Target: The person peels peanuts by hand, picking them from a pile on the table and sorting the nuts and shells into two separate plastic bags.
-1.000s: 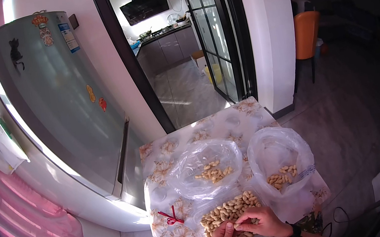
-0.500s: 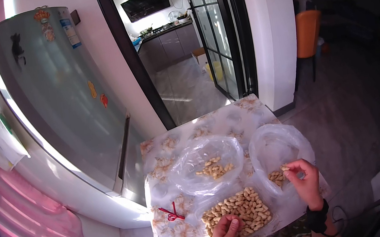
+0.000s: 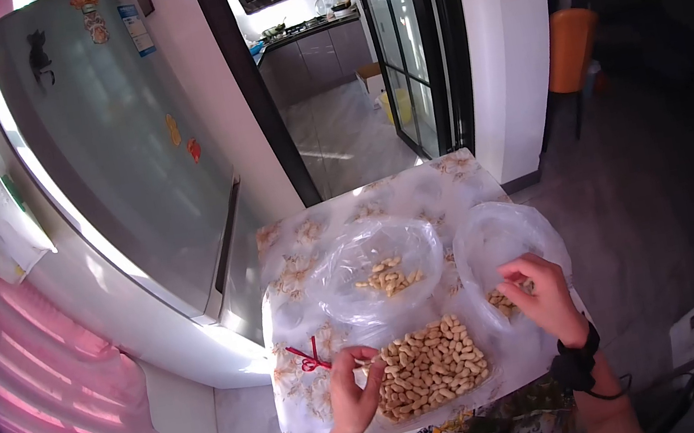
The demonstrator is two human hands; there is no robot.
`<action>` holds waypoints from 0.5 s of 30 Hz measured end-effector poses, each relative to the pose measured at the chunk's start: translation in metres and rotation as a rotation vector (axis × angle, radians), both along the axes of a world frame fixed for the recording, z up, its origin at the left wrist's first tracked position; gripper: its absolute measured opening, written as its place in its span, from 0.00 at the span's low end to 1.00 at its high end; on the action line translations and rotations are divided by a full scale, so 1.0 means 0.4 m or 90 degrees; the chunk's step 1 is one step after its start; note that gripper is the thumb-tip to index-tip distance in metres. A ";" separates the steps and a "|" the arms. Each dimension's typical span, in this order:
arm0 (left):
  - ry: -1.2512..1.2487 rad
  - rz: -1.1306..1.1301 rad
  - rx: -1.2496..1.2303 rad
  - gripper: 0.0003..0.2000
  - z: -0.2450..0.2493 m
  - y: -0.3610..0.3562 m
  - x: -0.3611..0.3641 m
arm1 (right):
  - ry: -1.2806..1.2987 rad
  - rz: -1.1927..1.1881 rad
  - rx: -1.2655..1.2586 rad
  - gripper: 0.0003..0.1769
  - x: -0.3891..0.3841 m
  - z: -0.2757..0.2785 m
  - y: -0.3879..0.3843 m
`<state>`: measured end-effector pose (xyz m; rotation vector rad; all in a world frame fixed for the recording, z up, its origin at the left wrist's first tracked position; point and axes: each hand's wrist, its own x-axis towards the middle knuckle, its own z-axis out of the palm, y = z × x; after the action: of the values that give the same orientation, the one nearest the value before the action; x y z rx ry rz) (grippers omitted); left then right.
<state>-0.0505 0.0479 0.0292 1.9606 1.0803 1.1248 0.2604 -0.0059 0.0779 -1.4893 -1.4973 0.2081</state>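
A clear tray of unshelled peanuts (image 3: 436, 367) lies near the front edge of the table. My left hand (image 3: 359, 398) is at the tray's left side, thumb and fingers closed in a pinch on what looks like a peanut (image 3: 362, 363), mostly covered by the fingers. Over the right clear plastic bag (image 3: 483, 235) hangs my right hand (image 3: 546, 298), fingers curved and apart from the thumb, with nothing visible between them. Some peanuts lie inside that bag, just under this hand. Farther left, another opened plastic bag (image 3: 334, 278) holds a small heap of peanuts (image 3: 389, 278).
Red-handled scissors (image 3: 309, 360) lie on the flowered tablecloth (image 3: 305, 407), left of the tray. A tall refrigerator (image 3: 115, 145) stands left of the table. Beyond, a glass sliding door (image 3: 405, 69) opens onto a kitchen. An orange chair (image 3: 572, 50) is at the right.
My left hand has moved from over the peanuts to the tray's left side. My right hand's pinch has opened, and the peanut it held no longer shows. The view has tilted down slightly.
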 end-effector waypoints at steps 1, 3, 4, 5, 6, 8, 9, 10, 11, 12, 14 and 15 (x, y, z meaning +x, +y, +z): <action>0.028 0.006 0.043 0.14 0.023 0.010 -0.002 | -0.021 0.044 -0.012 0.12 -0.013 0.016 0.015; 0.079 0.007 0.106 0.17 0.056 0.035 0.008 | -0.094 0.085 0.006 0.15 -0.039 0.036 0.058; 0.127 0.011 0.172 0.20 0.070 0.048 0.014 | -0.170 0.129 0.025 0.18 -0.054 0.040 0.083; 0.128 0.008 0.172 0.20 0.083 0.061 0.024 | -0.169 0.127 0.025 0.18 -0.072 0.038 0.111; 0.183 0.013 0.212 0.24 0.093 0.074 0.037 | -0.188 0.176 0.041 0.22 -0.091 0.030 0.145; 0.238 0.015 0.258 0.27 0.097 0.102 0.052 | -0.208 0.221 0.064 0.26 -0.120 -0.001 0.198; 0.300 -0.010 0.272 0.30 0.088 0.123 0.056 | -0.246 0.252 0.040 0.29 -0.133 -0.021 0.221; 0.362 -0.035 0.286 0.32 0.078 0.145 0.059 | -0.284 0.282 0.018 0.33 -0.141 -0.044 0.244; 0.388 -0.034 0.310 0.33 0.062 0.162 0.062 | -0.323 0.287 -0.015 0.29 -0.145 -0.073 0.267; 0.389 -0.034 0.315 0.33 0.047 0.177 0.057 | -0.323 0.284 -0.010 0.29 -0.143 -0.104 0.284; 0.412 -0.084 0.206 0.32 0.016 0.207 0.046 | -0.472 0.275 -0.094 0.23 -0.131 -0.145 0.301; 0.359 -0.072 0.233 0.23 0.004 0.218 0.042 | -0.465 0.278 -0.084 0.14 -0.124 -0.154 0.304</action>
<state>-0.0335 0.1352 0.0306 2.6963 1.0667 0.7585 0.2109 0.1155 0.0163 -1.3870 -2.4364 0.0109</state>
